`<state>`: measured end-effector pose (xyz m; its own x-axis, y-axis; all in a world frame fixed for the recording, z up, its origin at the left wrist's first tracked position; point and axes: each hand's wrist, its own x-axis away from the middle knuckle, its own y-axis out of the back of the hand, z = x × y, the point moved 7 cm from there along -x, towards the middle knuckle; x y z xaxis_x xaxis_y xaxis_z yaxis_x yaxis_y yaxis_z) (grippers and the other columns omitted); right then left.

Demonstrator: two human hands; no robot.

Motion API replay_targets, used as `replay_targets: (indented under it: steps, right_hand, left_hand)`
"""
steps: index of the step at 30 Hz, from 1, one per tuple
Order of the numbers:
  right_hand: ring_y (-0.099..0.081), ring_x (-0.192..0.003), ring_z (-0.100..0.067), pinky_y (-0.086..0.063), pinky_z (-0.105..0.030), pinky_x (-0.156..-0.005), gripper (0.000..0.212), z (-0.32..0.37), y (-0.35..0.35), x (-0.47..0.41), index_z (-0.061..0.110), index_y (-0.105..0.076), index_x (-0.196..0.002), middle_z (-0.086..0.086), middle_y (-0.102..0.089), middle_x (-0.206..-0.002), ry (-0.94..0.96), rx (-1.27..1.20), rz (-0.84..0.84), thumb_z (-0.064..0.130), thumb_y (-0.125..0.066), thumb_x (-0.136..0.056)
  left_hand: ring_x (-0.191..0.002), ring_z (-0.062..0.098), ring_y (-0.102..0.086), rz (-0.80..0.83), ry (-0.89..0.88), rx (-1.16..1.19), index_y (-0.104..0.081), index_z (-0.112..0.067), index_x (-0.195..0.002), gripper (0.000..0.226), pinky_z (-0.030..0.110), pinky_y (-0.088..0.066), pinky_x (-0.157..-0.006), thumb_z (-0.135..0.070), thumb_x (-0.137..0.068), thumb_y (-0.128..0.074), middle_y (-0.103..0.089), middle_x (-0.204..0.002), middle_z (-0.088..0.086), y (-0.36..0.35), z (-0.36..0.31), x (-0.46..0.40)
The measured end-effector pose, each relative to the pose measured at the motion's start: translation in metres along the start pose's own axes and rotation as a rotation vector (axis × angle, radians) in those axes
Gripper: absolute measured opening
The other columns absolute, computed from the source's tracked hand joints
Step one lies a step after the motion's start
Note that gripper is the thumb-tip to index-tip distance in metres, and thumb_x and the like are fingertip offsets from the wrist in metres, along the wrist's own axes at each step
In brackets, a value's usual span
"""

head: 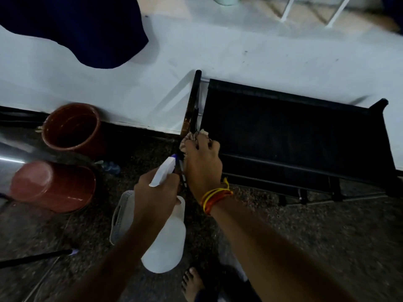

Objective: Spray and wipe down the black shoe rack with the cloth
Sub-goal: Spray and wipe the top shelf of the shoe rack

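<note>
Apparently mid-task: right hand is gripping the cloth, pressing it on the black shoe rack at its left front corner; left hand is clenching the spray bottle, nozzle toward that corner. Most of the rack is likely awaiting wiping. Rack is standing on speckled floor against white wall; two brown buckets sitting left.

We see the shoe rack standing on the floor against the wall. At its left end our right hand presses the cloth; just left, our left hand holds the spray bottle. Two pots stand further left.
</note>
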<state>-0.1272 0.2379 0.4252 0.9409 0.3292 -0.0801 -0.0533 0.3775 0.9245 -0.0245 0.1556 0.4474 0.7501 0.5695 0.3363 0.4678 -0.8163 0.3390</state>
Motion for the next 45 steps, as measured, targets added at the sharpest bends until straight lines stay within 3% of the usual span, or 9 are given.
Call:
replay_targets:
  steps: [3,5,13,16,21,31,35,41,45]
  right_hand:
    - [-0.055,-0.09,-0.033,-0.049,-0.031,-0.051,0.022,-0.016,0.009,0.003,0.018,-0.067,-0.099,-0.01,-0.062,-0.112,0.038,-0.009,-0.018,0.024,-0.063,-0.079]
    - [-0.055,-0.088,-0.033,-0.049,-0.032,-0.051,0.025,-0.037,0.018,0.006,0.017,-0.067,-0.101,-0.01,-0.061,-0.113,0.024,0.025,-0.016,0.023,-0.059,-0.078]
    - [-0.05,-0.105,-0.039,-0.054,-0.04,-0.06,0.047,-0.174,0.055,0.034,0.018,-0.057,-0.124,-0.013,-0.048,-0.136,-0.105,0.165,0.035,0.01,-0.065,-0.079]
    - [-0.045,-0.112,-0.039,-0.055,-0.042,-0.065,0.048,-0.219,0.07,0.043,0.021,-0.053,-0.129,-0.011,-0.042,-0.143,-0.18,0.178,0.061,0.011,-0.062,-0.083]
    - [-0.041,-0.117,-0.037,-0.053,-0.043,-0.073,0.051,-0.281,0.095,0.059,0.023,-0.048,-0.134,-0.008,-0.035,-0.148,-0.267,0.195,0.077,0.013,-0.059,-0.085]
    - [-0.038,-0.122,-0.043,-0.049,-0.049,-0.085,0.056,-0.381,0.143,0.085,0.02,-0.046,-0.138,-0.011,-0.031,-0.152,-0.427,0.146,0.094,0.016,-0.059,-0.084]
    - [-0.04,-0.123,-0.043,-0.046,-0.047,-0.092,0.054,-0.395,0.151,0.085,0.023,-0.047,-0.137,-0.012,-0.036,-0.148,-0.477,0.111,0.111,0.019,-0.058,-0.085]
    - [-0.05,-0.109,-0.046,-0.046,-0.046,-0.091,0.045,-0.388,0.159,0.063,0.018,-0.053,-0.13,-0.018,-0.052,-0.127,-0.532,0.084,0.11,0.024,-0.056,-0.086]
    - [-0.045,-0.114,-0.048,-0.045,-0.048,-0.089,0.045,-0.36,0.144,0.041,0.016,-0.046,-0.136,-0.021,-0.047,-0.129,-0.563,0.146,0.214,0.022,-0.05,-0.091]
  left_hand:
    - [-0.064,0.048,-0.061,-0.01,-0.006,-0.015,-0.054,-0.041,-0.064,0.025,0.044,-0.048,-0.052,-0.021,-0.077,-0.054,-0.06,-0.068,0.026,-0.01,-0.007,0.003]
    - [-0.059,0.043,-0.06,-0.006,0.01,-0.032,-0.046,-0.039,-0.061,0.033,0.043,-0.049,-0.055,-0.014,-0.082,-0.055,-0.06,-0.07,0.031,-0.019,-0.01,0.005]
    - [-0.072,-0.012,-0.061,0.162,0.008,0.065,-0.055,-0.025,-0.131,0.041,0.027,-0.06,-0.069,-0.006,-0.095,-0.053,-0.07,-0.088,-0.028,-0.11,-0.019,0.02]
    - [-0.088,0.0,-0.064,0.161,0.037,0.09,-0.058,-0.022,-0.133,0.041,0.032,-0.058,-0.076,-0.009,-0.094,-0.055,-0.068,-0.114,-0.009,-0.142,-0.026,0.029]
    - [-0.061,0.002,-0.058,0.187,0.056,0.065,-0.064,-0.027,-0.123,0.037,0.028,-0.052,-0.058,-0.009,-0.092,-0.055,-0.06,-0.071,-0.009,-0.187,-0.039,0.045]
    - [-0.058,-0.002,-0.058,0.244,0.037,0.003,-0.06,-0.041,-0.113,0.037,0.033,-0.058,-0.064,-0.01,-0.092,-0.056,-0.058,-0.069,-0.016,-0.242,-0.057,0.067]
    - [-0.055,0.0,-0.054,0.254,0.028,0.006,-0.057,-0.045,-0.068,0.044,0.02,-0.053,-0.052,-0.008,-0.091,-0.055,-0.054,-0.066,-0.011,-0.251,-0.067,0.071]
    - [-0.061,0.014,-0.056,0.189,0.018,-0.002,-0.062,-0.01,-0.079,0.013,0.022,-0.052,-0.05,-0.01,-0.091,-0.056,-0.058,-0.072,0.007,-0.234,-0.077,0.059]
    - [-0.066,0.024,-0.055,0.138,0.011,0.027,-0.057,-0.021,-0.073,0.021,0.034,-0.049,-0.056,-0.009,-0.09,-0.055,-0.057,-0.074,0.012,-0.205,-0.072,0.042]
